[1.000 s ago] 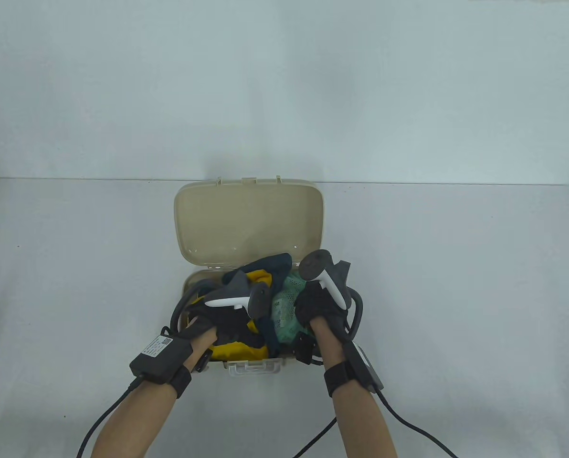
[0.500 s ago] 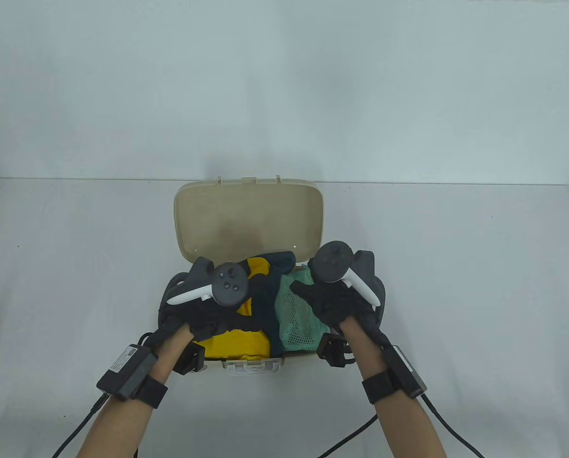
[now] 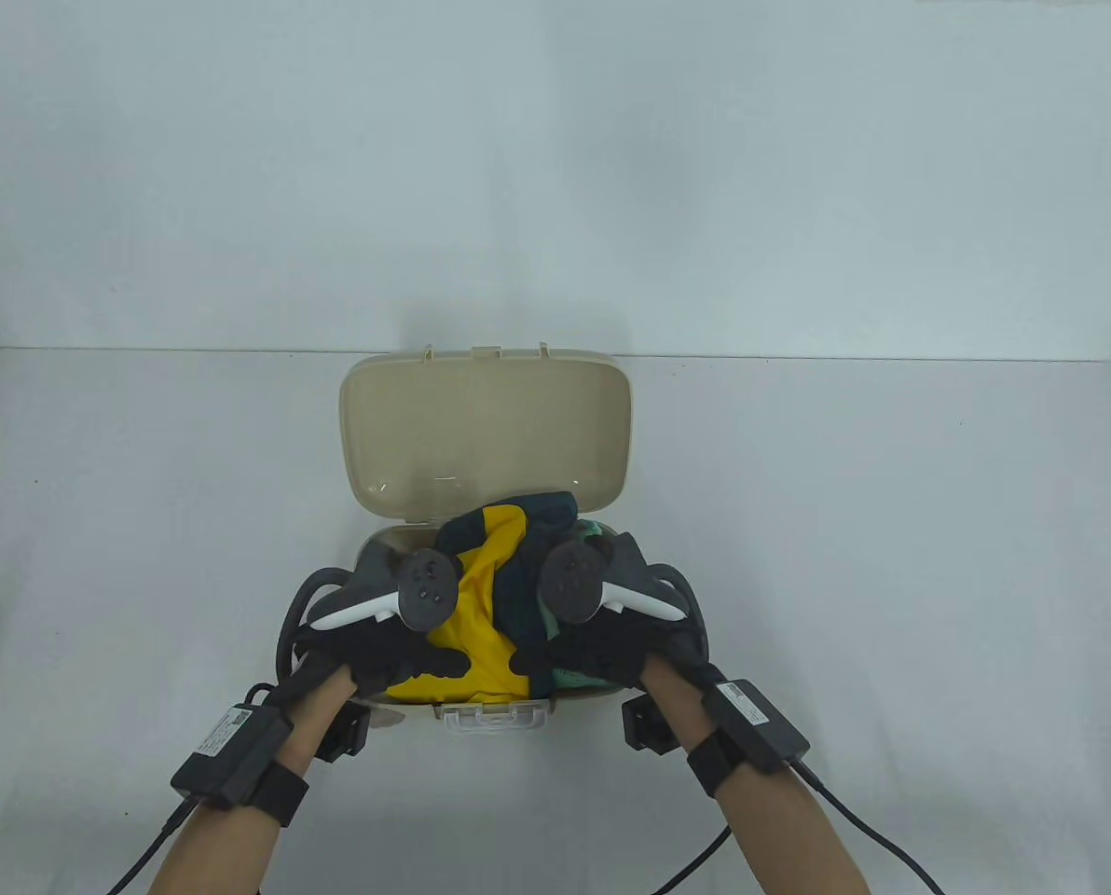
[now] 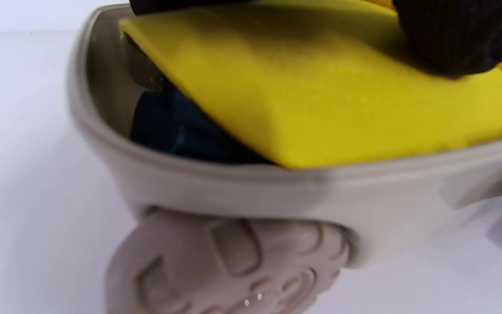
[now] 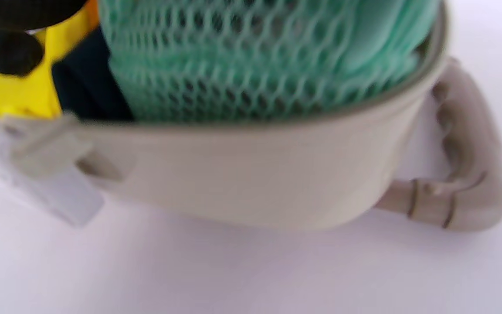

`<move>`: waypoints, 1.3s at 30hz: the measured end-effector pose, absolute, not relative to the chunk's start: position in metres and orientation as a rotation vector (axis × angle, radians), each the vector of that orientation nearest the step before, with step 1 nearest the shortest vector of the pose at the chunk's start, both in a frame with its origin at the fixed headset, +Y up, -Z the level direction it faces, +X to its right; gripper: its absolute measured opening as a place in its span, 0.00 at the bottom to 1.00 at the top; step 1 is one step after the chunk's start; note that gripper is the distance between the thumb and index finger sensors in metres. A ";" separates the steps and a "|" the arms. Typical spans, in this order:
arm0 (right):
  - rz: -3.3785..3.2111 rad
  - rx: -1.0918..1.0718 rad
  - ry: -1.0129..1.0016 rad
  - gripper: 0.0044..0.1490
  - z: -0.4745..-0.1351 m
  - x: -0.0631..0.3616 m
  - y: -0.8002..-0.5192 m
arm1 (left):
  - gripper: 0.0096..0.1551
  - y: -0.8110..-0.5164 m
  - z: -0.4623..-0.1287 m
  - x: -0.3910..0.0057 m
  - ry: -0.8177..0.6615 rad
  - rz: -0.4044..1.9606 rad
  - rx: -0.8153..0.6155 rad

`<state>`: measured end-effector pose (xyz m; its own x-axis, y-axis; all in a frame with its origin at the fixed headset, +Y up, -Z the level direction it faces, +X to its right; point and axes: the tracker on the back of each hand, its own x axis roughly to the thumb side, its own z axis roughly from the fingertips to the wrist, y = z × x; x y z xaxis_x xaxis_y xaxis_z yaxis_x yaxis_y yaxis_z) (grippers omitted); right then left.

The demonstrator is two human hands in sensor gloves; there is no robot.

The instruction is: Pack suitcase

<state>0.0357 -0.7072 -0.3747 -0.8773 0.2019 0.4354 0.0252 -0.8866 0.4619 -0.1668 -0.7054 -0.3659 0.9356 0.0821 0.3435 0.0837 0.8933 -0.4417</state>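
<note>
The beige suitcase (image 3: pixel 486 438) is seen open on the counter (image 3: pixel 891 522), packed with clothes. The left hand (image 3: pixel 383 653) is pressed on the yellow garment (image 3: pixel 476 625), the right hand (image 3: pixel 602 648) on the green mesh bag (image 5: pixel 251 61); their finger positions cannot be told. A wheel (image 4: pixel 229 266) is shown only in the left wrist view, a side handle (image 5: pixel 464 174) only in the right.

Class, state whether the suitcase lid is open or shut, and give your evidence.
Open: the lid stands raised behind the suitcase, with yellow garment visible inside.
</note>
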 end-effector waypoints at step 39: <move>3.155 0.884 0.658 0.75 -0.374 0.020 -0.731 | 0.61 -0.714 -0.367 -0.172 -0.346 -0.112 -0.431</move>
<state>0.0203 -0.7306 -0.3740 -0.8415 -0.0844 0.5337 0.2906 -0.9034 0.3154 -0.1718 -0.7140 -0.3670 0.9358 -0.0331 0.3510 0.1783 0.9034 -0.3900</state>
